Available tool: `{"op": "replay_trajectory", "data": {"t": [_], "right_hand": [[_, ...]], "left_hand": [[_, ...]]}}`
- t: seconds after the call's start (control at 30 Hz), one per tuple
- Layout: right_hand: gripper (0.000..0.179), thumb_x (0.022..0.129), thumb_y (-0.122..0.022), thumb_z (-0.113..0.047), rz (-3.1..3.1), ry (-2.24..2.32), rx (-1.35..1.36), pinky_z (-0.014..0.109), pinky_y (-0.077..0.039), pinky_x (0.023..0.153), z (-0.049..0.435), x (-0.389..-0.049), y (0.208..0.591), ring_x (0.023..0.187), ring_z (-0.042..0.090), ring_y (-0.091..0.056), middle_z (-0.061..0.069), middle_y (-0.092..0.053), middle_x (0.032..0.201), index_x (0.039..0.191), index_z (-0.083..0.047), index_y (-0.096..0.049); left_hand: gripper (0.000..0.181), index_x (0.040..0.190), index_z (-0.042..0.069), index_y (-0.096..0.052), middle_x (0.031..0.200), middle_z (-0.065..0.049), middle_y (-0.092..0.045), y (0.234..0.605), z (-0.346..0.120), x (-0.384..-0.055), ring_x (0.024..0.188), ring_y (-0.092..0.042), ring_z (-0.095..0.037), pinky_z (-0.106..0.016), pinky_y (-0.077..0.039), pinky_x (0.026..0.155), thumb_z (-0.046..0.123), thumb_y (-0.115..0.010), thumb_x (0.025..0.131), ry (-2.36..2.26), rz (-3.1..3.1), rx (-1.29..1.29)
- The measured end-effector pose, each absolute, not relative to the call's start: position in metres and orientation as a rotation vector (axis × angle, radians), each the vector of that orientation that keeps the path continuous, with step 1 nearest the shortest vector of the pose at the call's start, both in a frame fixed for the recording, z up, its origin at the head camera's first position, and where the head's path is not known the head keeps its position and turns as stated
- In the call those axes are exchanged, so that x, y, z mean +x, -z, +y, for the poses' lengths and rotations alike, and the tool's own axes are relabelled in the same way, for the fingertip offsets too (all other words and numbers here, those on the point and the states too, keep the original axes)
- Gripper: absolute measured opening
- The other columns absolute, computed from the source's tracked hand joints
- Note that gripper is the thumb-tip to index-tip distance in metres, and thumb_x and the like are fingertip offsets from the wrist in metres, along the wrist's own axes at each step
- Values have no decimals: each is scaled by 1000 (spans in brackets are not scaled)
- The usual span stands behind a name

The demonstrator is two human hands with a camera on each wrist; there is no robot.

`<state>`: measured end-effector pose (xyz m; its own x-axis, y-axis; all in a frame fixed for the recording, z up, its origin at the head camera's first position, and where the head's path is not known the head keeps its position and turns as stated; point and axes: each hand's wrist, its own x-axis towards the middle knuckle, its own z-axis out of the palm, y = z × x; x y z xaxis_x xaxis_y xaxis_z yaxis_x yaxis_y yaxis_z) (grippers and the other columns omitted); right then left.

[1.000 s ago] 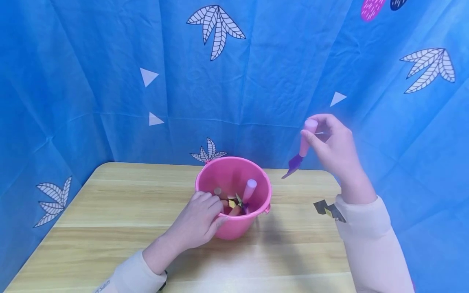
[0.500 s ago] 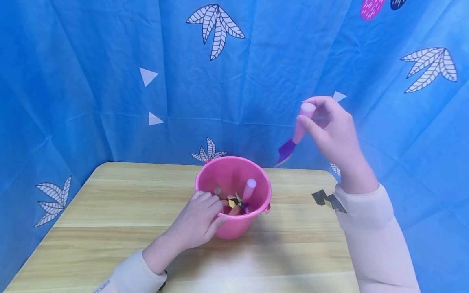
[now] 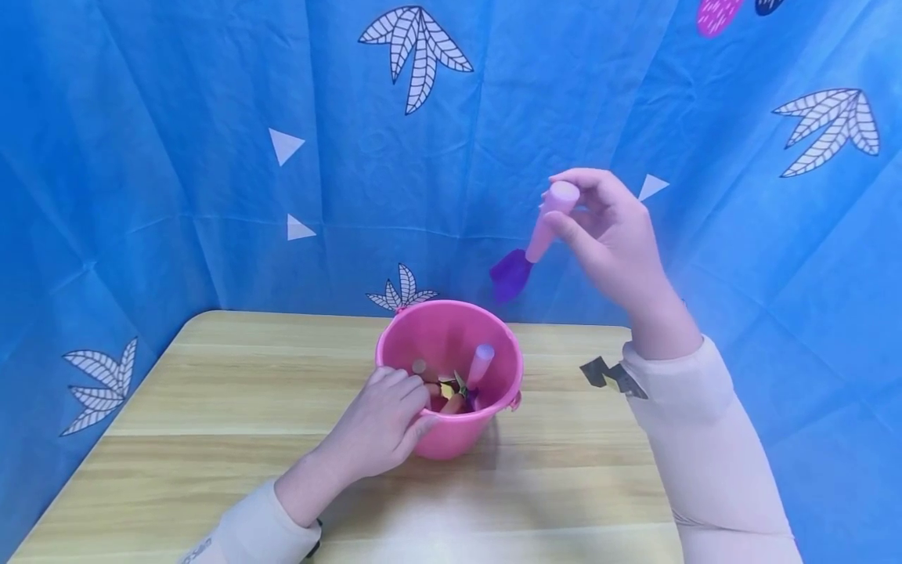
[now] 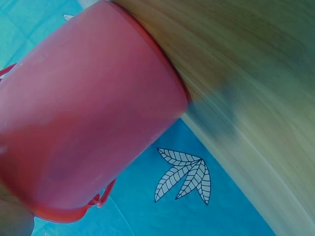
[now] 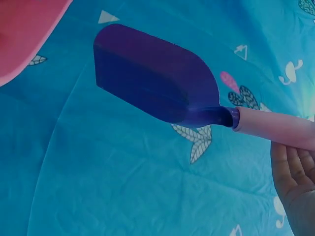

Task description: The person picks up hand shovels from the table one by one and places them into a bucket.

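A pink bucket stands upright on the table, and my left hand grips its near left rim, fingers over the edge. In the bucket lie another tool with a pink handle and several smaller brown and yellow pieces, partly hidden by the hand. Above and right of the bucket, my right hand pinches a toy shovel by its pink handle, thumb against fingers. The shovel's purple blade points down and left, higher than the rim. In the left wrist view the bucket's side fills much of the picture.
The light wooden table carries the bucket near its far edge. A blue patterned curtain hangs close behind and at both sides. Dark tape sticks out from the right sleeve cuff.
My right hand has risen and moved left with the shovel, bringing its blade closer to the bucket and turning its face into view. The left hand and bucket have stayed put.
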<state>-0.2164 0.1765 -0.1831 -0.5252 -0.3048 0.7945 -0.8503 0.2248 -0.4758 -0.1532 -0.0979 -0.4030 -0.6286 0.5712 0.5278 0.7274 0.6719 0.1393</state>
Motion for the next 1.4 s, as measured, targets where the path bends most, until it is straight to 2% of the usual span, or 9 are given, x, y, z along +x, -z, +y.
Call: {"op": "replay_trajectory", "data": {"t": [0.3,0.53,0.77,0.97,1.4], "right_hand": [[37,89,-68,10,-2023,-1249,1114,28,-54,89,162,-225,191,100,18,-67,13,-66,109,124,10,-56],[38,89,-67,10,-2059,-1251,1192,31,-55,89,155,-232,204,96,19,-66,19,-65,107,125,10,-55],[38,90,-69,6,-2136,-1202,1194,30,-55,88,148,-238,221,91,17,-65,11,-65,100,126,6,-57],[38,92,-69,-1,-2235,-1157,1167,34,-55,89,143,-240,236,100,18,-61,10,-63,105,127,2,-57],[39,93,-69,-3,-2350,-1130,1197,38,-54,93,137,-243,261,105,20,-62,8,-64,102,129,1,-56]], "left_hand": [[38,112,16,-68,104,6,-66,401,-99,-153,99,-54,-14,-40,-40,94,46,-47,103,475,-2436,-1019],[36,110,16,-68,102,7,-65,401,-99,-152,97,-53,-13,-39,-40,94,45,-48,103,484,-2434,-1022],[34,109,16,-68,101,7,-65,401,-99,-153,96,-53,-13,-39,-40,92,44,-49,103,478,-2424,-1026],[28,104,17,-67,96,8,-62,401,-99,-153,94,-52,-13,-39,-39,92,41,-53,102,470,-2432,-1023],[20,98,19,-65,92,9,-60,402,-99,-153,92,-51,-13,-39,-40,91,38,-59,99,468,-2433,-1008]]}}
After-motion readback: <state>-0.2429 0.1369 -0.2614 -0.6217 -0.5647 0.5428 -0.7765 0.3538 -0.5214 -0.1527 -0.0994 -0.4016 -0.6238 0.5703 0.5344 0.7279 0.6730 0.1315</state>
